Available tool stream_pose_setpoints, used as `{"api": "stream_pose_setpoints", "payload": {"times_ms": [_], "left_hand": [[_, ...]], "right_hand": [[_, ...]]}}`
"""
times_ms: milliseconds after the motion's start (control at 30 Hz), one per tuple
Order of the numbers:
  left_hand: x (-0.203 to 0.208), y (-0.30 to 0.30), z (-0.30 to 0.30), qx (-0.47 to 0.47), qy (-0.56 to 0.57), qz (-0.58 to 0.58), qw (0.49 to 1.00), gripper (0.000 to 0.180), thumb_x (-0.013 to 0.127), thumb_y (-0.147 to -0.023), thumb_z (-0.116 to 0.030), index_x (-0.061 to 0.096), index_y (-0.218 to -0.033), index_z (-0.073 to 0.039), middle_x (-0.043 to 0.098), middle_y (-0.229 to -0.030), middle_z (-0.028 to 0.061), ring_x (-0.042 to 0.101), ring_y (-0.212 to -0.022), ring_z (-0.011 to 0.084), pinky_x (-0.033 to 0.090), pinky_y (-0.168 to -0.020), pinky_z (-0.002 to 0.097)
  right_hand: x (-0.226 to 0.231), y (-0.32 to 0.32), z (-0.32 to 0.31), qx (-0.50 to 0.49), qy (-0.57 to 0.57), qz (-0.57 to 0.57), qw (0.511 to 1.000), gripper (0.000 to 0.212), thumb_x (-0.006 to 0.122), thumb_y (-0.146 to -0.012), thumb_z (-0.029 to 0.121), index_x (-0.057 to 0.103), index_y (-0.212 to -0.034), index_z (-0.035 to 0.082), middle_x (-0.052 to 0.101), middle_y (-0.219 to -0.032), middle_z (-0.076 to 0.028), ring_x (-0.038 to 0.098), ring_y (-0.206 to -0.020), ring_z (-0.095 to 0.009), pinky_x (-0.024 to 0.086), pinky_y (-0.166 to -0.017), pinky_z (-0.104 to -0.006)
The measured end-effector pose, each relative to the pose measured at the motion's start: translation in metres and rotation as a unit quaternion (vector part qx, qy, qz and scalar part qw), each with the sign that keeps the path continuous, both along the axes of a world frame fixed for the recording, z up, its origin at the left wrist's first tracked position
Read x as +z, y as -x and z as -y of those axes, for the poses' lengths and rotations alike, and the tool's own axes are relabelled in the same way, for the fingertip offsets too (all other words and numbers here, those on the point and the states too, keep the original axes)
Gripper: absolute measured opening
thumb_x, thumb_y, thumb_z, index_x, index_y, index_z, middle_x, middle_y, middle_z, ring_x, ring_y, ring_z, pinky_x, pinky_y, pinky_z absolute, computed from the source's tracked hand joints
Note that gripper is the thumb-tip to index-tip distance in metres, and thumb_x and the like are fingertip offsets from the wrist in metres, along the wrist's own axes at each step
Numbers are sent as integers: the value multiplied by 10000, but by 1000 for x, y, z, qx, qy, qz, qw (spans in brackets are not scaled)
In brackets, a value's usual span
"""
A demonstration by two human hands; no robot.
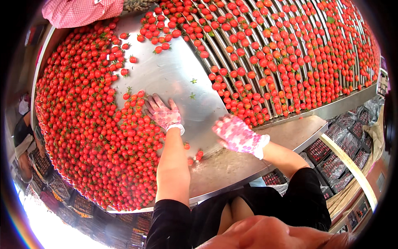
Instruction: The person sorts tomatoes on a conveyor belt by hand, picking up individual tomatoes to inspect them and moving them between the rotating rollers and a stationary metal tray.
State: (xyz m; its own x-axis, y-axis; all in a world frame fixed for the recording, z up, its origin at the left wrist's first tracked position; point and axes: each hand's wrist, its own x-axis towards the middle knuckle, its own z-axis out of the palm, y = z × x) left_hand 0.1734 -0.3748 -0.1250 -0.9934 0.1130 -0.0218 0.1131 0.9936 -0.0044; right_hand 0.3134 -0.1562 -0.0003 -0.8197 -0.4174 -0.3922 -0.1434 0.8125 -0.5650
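Note:
My left hand [164, 114], in a pink-patterned glove with dark fingertips, lies with spread fingers on the steel sorting table [174, 70]. Its fingers touch the edge of a big heap of cherry tomatoes [95, 124] on the left. My right hand [238, 133], in a matching glove, is over the table beside the lower end of the metal rollers [213, 43]. Cherry tomatoes [248, 108] lie just beyond it on the rollers. The right fingers are blurred and partly turned away, so their grip does not show.
Rows of tomatoes cover the roller conveyor at the right. Small green stem tops [192, 96] lie on the steel. Another person's red checked sleeve [81, 12] is at the far left. Crates of tomatoes [340, 145] stand on the floor at the right, past a pale curved bar [350, 170].

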Motion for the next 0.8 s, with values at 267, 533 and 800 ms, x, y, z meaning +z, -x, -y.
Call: {"api": "stream_pose_setpoints", "payload": {"times_ms": [267,533,800], "left_hand": [[-10,-5,6,-31,-1,-31,999,639,597,-877,-367,441,-1388,-16,377,-1484,180,319,-1396,379,229,-1157,556],[-21,-35,-56,-619,-50,217,753,719,635,-846,-429,385,-1474,-184,342,-1546,83,301,-1431,335,204,-1202,521],[-31,-30,-186,-788,-125,152,584,591,658,-848,-335,473,-1403,-257,385,-1528,44,351,-1418,272,242,-1177,537]], "right_hand": [[-8,-33,20,194,-57,-18,979,288,570,-814,205,677,-974,-8,664,-947,-165,610,-996,-357,406,-1013,-517],[-20,-74,49,201,-72,-19,977,469,538,-803,181,617,-1165,-106,642,-1137,-275,584,-1127,-439,375,-1078,-568],[-81,-107,82,38,-173,-250,952,514,526,-756,154,589,-1111,-213,642,-1058,-359,615,-1057,-492,413,-1046,-607]]}}
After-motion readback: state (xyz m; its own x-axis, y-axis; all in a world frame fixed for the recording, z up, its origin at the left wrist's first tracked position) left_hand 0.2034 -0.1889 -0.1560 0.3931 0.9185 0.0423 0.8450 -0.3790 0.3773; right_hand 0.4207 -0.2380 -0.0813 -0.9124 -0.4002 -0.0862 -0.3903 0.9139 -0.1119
